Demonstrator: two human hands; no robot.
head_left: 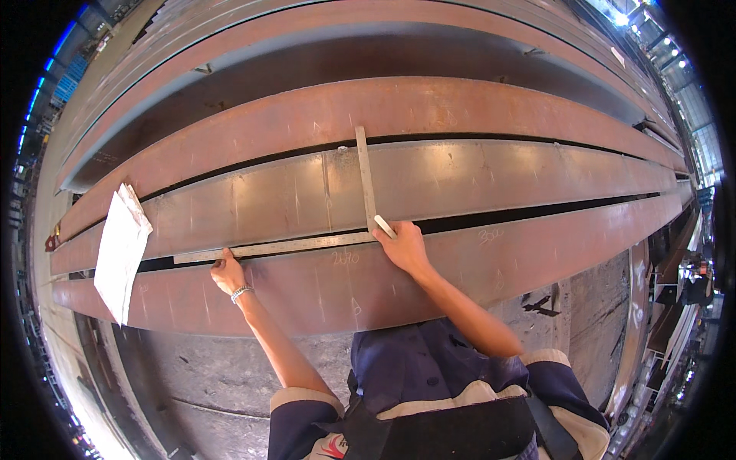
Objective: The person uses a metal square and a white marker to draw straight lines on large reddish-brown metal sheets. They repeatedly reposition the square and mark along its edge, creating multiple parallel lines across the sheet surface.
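Note:
A steel framing square (307, 245) lies across the rust-brown steel beams. Its long arm runs along the dark gap in front of the middle beam (429, 172), and its short arm crosses that beam, away from me. My left hand (228, 274), with a metal band round the wrist, pinches the long arm near its left end. At the corner of the square is my right hand (404, 245), fingers closed round a white chalk stick (385, 227) that points up and left. Whether those fingers also press on the square I cannot tell.
Folded white paper sheets (123, 249) lie over the beams at the left. The near beam (307, 295) carries handwritten chalk marks. More long beams (368, 57) stretch out behind. Below is a grey, stained floor (253, 368), with dark scraps (541, 307) at the right.

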